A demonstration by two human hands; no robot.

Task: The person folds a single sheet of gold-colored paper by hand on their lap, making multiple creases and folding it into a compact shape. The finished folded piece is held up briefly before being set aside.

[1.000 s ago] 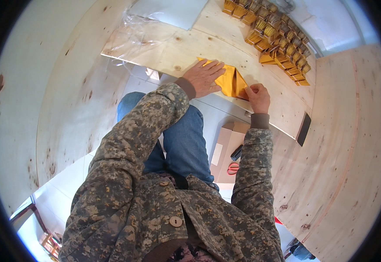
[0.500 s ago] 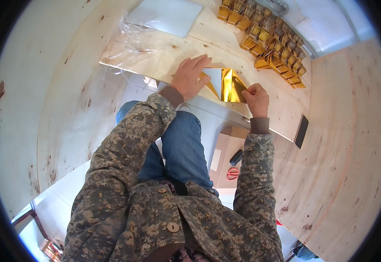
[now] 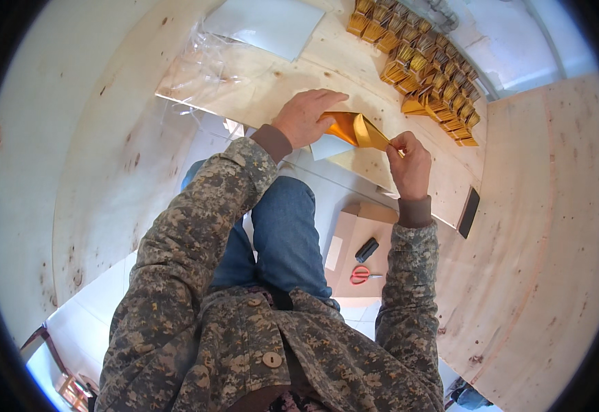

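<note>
Board of pale knotty wood [image 3: 265, 86], one, upper centre; on it one white sheet [image 3: 265, 24], upper left. One shiny gold sheet [image 3: 367, 132], creased and bent up, upper centre, between two hands: left hand [image 3: 304, 118] half open, fingers extended at its left end, can't tell if gripping; right hand [image 3: 410, 163] curled, pinching its right corner. One pair of red-handled scissors [image 3: 359, 275], lower centre.

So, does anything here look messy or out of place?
One thing: the clear plastic strips lie in a loose tangle at the left end of the wooden table, some trailing over its edge. They look untidy compared with the golden bundles, packed in close rows. I see no spill.
</note>
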